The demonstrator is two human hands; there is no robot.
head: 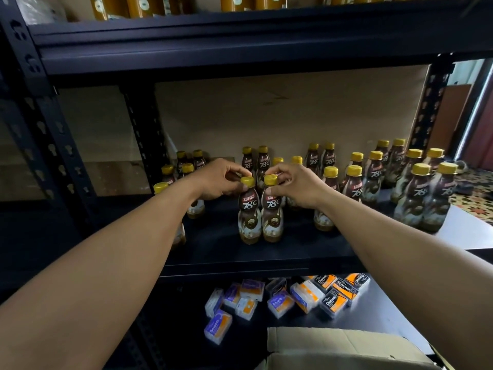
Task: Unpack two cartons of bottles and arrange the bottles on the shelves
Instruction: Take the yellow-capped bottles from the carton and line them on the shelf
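Two brown coffee bottles with yellow caps stand side by side near the front of the dark middle shelf (pixel 213 252). My left hand (pixel 218 180) pinches the neck and cap of the left bottle (pixel 248 209). The right bottle (pixel 272 209) is held the same way at its cap by my right hand (pixel 296 185). Several more of the same bottles stand in pairs behind and to both sides, such as the group at the right (pixel 426 193). An open cardboard carton (pixel 333 348) shows at the bottom right.
The black metal rack has an upright post (pixel 138 134) at the left and a shelf above with tall yellow-labelled bottles (pixel 138 6). The lower shelf holds several small boxed packs (pixel 288 300) in purple, orange and black. A cardboard sheet backs the middle shelf.
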